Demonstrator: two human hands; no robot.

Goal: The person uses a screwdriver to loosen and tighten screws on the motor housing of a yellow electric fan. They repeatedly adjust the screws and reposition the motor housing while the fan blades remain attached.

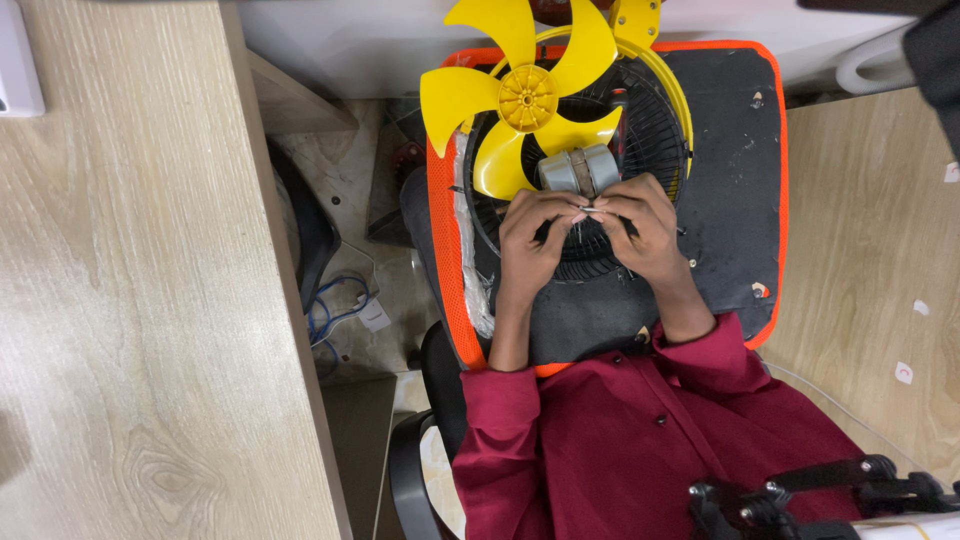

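Observation:
A grey metal fan motor stands on a black wire fan guard. My left hand and my right hand meet just below the motor, fingertips pinched on a small metal part at its base. A yellow fan blade lies tilted over the upper left of the guard, touching the motor's left side. The guard has a yellow rim. All of this rests on a black pad with an orange border. My sleeves are dark red.
A wooden tabletop fills the left side; another wooden surface lies to the right. Between the left table and the pad, the floor shows blue cables. A black jointed bracket sits at the bottom right.

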